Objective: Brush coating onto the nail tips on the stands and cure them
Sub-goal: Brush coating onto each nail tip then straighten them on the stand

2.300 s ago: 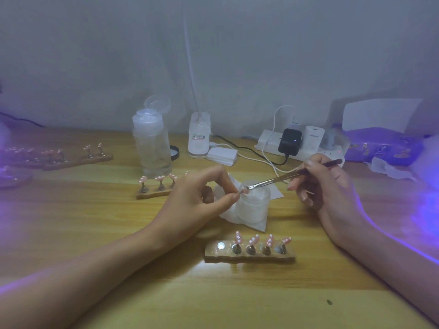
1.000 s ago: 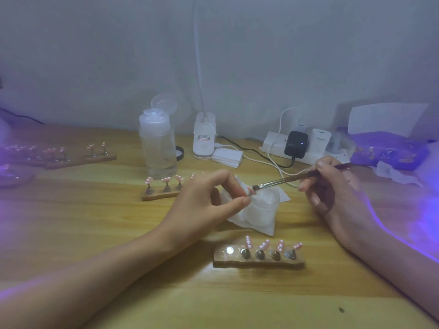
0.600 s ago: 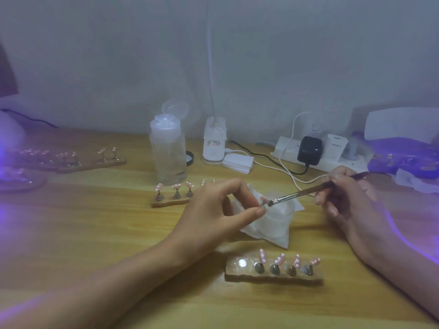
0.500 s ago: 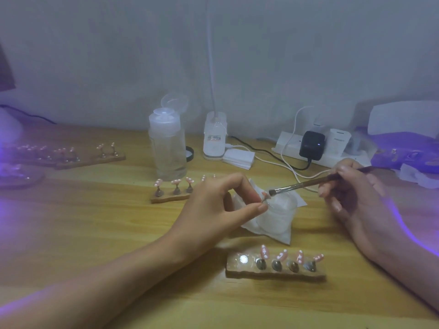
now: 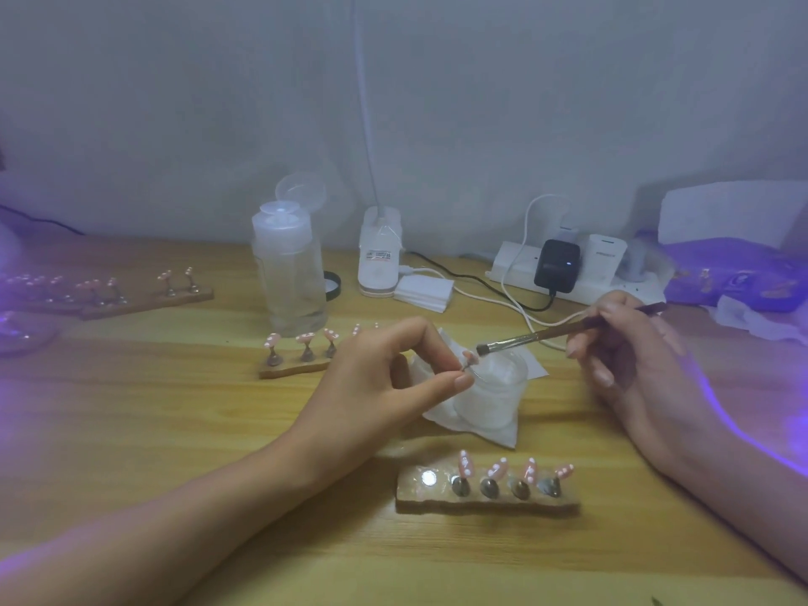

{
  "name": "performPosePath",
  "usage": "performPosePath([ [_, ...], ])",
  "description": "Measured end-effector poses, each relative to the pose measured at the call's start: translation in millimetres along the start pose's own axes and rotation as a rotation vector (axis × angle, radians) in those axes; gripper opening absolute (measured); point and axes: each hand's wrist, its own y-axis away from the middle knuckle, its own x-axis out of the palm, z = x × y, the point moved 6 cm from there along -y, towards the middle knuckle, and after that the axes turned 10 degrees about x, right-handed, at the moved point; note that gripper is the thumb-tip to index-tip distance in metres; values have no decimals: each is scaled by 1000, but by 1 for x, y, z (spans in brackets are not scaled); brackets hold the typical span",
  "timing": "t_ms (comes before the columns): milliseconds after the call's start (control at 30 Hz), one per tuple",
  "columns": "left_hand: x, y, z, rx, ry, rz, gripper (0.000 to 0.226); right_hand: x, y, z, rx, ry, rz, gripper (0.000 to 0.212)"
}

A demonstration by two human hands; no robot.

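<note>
left hand (image 5: 380, 387) pinching pink nail tip (image 5: 470, 356) over rim of frosted jar (image 5: 489, 391), right hand (image 5: 634, 356) gripping brush (image 5: 564, 332), bristles just beside that tip, four-tip stand (image 5: 487, 496) in front of jar, white device label (image 5: 379, 255) behind jar unreadable

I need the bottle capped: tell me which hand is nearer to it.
Left. The left hand sits just front-right of the bottle; the right hand is farther right, beyond the jar.

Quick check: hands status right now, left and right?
Left hand: pinching a nail tip on its small stand.
Right hand: holding the brush.
</note>
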Motion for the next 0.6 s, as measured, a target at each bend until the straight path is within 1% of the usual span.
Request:
performPosePath([
  [100,0,0,-1,7,-4,-1,15,1,0,-2,4,56,18,27],
  [233,1,-1,-2,12,-19,-6,16,-3,0,0,18,-19,-28,28],
  [367,1,-1,-2,8,-16,-1,16,2,0,0,11,45,11,25],
  [500,1,-1,-2,9,-20,-1,15,-1,-1,-1,30,-16,-6,25],
  [600,0,-1,-2,6,-19,-6,15,2,-1,-1,25,36,35,24],
])
